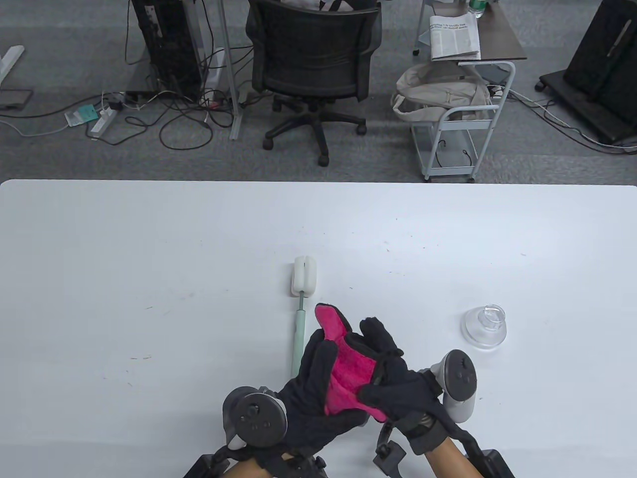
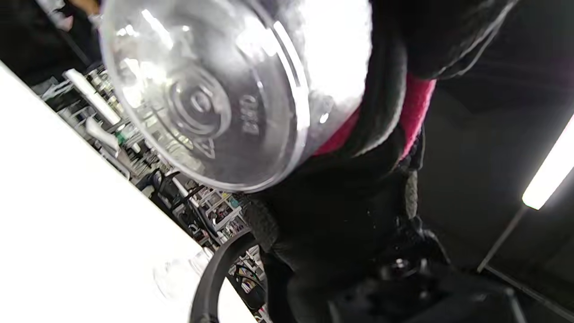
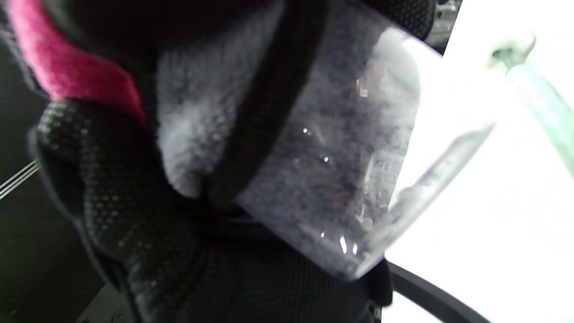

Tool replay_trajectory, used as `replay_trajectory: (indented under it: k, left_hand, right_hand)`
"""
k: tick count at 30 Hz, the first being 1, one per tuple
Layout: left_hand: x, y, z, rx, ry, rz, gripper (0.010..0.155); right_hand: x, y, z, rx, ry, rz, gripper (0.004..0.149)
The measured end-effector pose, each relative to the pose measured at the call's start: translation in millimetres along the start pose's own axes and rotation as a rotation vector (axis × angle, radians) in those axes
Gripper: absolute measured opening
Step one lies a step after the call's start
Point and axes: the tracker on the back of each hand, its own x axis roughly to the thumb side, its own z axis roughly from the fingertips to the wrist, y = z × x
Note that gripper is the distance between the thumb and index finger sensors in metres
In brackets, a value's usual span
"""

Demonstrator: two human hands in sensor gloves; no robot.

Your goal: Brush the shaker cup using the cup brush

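Table view shows your left hand (image 1: 318, 383) and right hand (image 1: 398, 383) wrapped together around the shaker cup (image 2: 210, 94), both sets of fingers curled onto its clear wall; the cup itself is almost hidden there and reads plainly only in the wrist views. Take the cup as your landmark. The cup brush (image 1: 301, 313) lies on the table (image 1: 149, 274) just beyond and to the left of the cup, untouched, its long axis running away from you: green handle end nearest the cup, white sponge head at the far end. Your left hand is the nearer one to that handle. The clear lid (image 1: 485, 326) sits apart, to the right of the cup and nearer your right hand.
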Motion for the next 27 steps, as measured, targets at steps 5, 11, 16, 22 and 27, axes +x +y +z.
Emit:
replay_trajectory:
  k: [5, 11, 16, 22, 27]
  left_hand:
    - [-16.1, -0.7, -1.1, -0.006, 0.030, 0.243, 0.094]
    - [-28.7, -4.3, -2.4, -0.068, 0.146, 0.505, 0.095]
    - [-26.8, -14.3, -2.2, -0.133, 0.221, 0.533, 0.097]
    - [-10.3, -6.9, -1.6, 0.030, 0.093, 0.292, 0.096]
    - [9.8, 7.3, 3.5, 0.076, -0.021, -0.119, 0.094]
  right_hand:
    - [-0.1, -0.4, 0.5, 0.001, -0.012, 0.024, 0.093]
    - [3.9, -7.3, 2.6, -0.095, -0.045, -0.062, 0.078]
    - [5.5, -7.2, 4.1, -0.136, -0.097, 0.021, 0.074]
    - [16.1, -5.9, 2.4, -0.278, -0.146, 0.367, 0.069]
    - [12.9, 0.2, 4.8, -0.155, -0.067, 0.040, 0.068]
